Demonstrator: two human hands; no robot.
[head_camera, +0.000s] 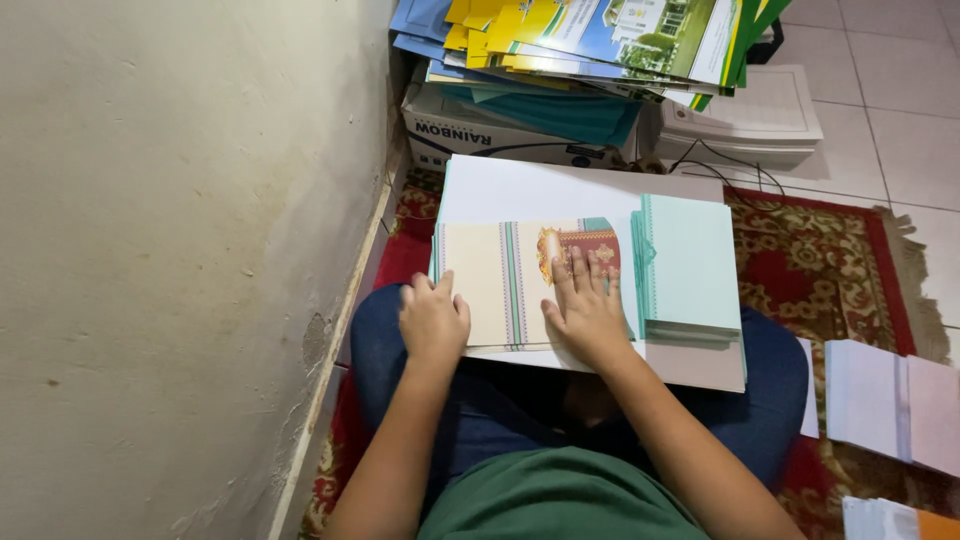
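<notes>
A cream printed card (495, 280) with striped borders and a red and gold emblem lies on a white board (540, 190) across my lap. My left hand (433, 320) rests on the card's near left corner, fingers curled. My right hand (587, 305) lies flat on the card, fingers spread over the emblem. A stack of mint-green cards (690, 265) sits on the board just right of my right hand.
A wall (180, 250) runs close on the left. Ahead stand a cardboard box (480, 135) under a pile of colourful folders (600, 40) and a white printer (760, 120). White paper stacks (885, 400) lie on the red patterned rug (820, 270) at right.
</notes>
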